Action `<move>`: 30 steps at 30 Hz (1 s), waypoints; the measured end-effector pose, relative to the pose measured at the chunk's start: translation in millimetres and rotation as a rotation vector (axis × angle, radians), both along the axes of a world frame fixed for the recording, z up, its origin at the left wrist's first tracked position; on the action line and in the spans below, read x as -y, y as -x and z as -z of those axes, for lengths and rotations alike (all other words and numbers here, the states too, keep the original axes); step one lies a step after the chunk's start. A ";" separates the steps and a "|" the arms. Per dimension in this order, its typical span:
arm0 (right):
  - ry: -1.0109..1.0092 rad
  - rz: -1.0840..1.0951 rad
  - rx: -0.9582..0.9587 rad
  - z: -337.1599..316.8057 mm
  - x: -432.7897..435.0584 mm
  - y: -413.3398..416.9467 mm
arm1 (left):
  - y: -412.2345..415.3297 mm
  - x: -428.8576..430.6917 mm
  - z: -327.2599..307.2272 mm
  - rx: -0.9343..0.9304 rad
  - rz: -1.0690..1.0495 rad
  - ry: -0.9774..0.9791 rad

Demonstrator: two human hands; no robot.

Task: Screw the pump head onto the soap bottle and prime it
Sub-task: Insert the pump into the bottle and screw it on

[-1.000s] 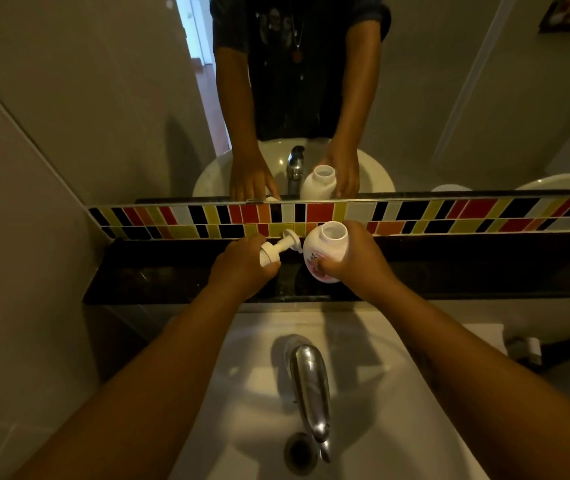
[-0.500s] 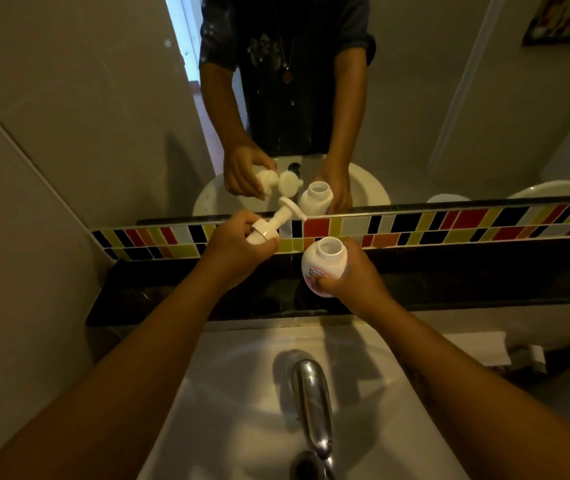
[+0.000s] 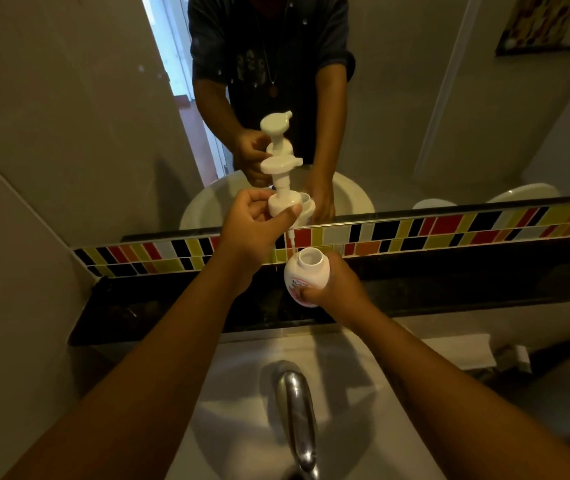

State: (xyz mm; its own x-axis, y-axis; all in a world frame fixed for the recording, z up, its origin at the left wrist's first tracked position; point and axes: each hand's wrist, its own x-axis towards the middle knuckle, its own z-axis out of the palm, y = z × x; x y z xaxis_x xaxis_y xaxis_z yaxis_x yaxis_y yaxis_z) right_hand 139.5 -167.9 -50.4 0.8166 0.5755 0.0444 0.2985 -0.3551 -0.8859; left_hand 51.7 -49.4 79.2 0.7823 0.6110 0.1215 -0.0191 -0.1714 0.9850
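Observation:
My left hand (image 3: 254, 221) grips the white pump head (image 3: 280, 183) by its screw collar and holds it upright, above and a little left of the bottle. Its thin dip tube (image 3: 291, 241) hangs down, with the tip just at the rim of the bottle's open mouth. My right hand (image 3: 332, 289) is wrapped around the white soap bottle (image 3: 306, 271), which stands on the dark ledge with its neck uncovered. The mirror behind repeats the pump head and both hands.
A dark stone ledge (image 3: 449, 285) runs below a strip of coloured tiles (image 3: 432, 230) and the mirror. Nearer to me lie the white basin (image 3: 235, 410) and a chrome tap (image 3: 295, 410). A grey wall closes in the left side.
My left hand lifted the pump head off the ledge, turned it upright and carried it over the bottle mouth. The right hand stayed on the bottle.

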 end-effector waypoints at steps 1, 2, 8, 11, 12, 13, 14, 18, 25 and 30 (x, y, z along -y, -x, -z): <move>-0.006 -0.002 0.002 0.7 -0.1 -0.4 | -1.8 0.5 -0.4 0.009 -0.005 -0.008; -0.007 -0.004 0.001 1.6 -0.6 -1.1 | -3.2 1.3 0.0 0.014 -0.003 -0.016; 0.023 -0.018 0.025 10.3 -4.1 -8.0 | -6.3 10.3 21.4 0.026 0.038 -0.002; 0.030 -0.003 -0.002 16.1 -5.3 -10.9 | -8.1 12.1 32.3 0.003 0.054 -0.008; 0.017 -0.001 -0.010 17.2 -5.3 -11.5 | -9.1 12.7 34.9 -0.007 0.057 -0.017; -0.008 0.002 -0.030 18.2 -5.5 -11.7 | -9.8 13.3 37.4 -0.018 0.059 -0.028; -0.027 0.004 -0.049 19.1 -5.9 -12.1 | -10.6 13.8 39.8 -0.031 0.061 -0.040; -0.035 0.008 -0.054 17.2 -4.9 -12.1 | -11.9 14.6 47.7 -0.099 0.078 -0.094; -0.058 0.005 -0.056 10.2 11.8 -6.9 | -11.3 6.3 47.2 -0.137 0.153 -0.107; -0.039 -0.003 -0.063 2.7 17.3 -4.1 | -11.3 -0.8 45.7 -0.178 0.232 -0.056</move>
